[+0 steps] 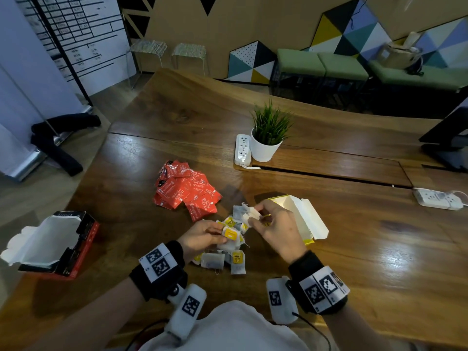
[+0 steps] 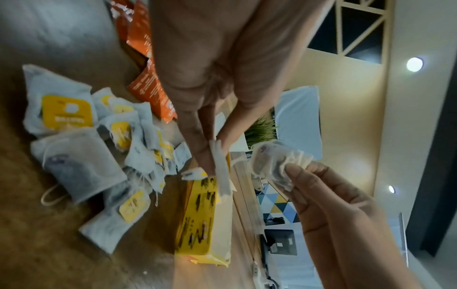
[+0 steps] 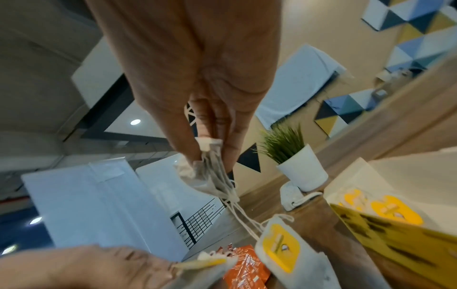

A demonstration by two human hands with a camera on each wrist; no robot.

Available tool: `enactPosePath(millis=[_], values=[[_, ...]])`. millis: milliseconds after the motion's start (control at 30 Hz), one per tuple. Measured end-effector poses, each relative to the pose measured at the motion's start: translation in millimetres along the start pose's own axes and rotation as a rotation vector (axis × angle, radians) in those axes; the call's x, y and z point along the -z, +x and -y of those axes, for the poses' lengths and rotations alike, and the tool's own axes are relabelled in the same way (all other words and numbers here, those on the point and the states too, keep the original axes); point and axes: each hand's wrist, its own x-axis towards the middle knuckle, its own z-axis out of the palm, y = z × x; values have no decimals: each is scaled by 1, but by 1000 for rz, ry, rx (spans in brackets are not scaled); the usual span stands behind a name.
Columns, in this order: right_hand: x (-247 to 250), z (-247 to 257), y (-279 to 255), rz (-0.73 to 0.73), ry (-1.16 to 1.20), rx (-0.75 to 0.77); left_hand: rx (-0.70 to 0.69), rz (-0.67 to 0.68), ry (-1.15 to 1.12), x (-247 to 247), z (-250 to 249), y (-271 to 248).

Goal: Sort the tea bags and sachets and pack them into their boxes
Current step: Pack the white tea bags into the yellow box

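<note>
The left hand (image 1: 202,236) pinched a tea bag with a yellow tag (image 1: 230,234) between thumb and fingers, right over the pile of tea bags (image 1: 222,259) on the wooden table (image 1: 354,249). The right hand (image 1: 276,229) was just beside it, a little higher, and its fingertips (image 3: 197,152) squeezed a small bunch of white tea bags (image 1: 247,212) with strings hanging down. The yellow box (image 1: 301,219) lay open just past the right hand, and some tea bags were already inside. The red sachets (image 1: 186,191) lay in a heap beyond the left hand. The red and black box (image 1: 58,244) sat open, well away on the outer side of the left hand.
</note>
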Motion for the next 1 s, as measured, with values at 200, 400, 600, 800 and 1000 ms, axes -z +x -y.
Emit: enactPosePath(millis=[200,400,600,800,1000], values=[[-21,7,-10,111,-236,279,57,101,-182,-3,-5,0],[-33,1,-11,103,-339,383,96,149,-357,-4,-8,-2],[-42,-5,-12,156,-232,357,171,194,-595,-9,-14,-6],[-32,-10,-8,166,0,381,190,219,-514,-9,-21,-9],[-22,-35,17,99,418,-123,212,300,-285,1,-27,-15]])
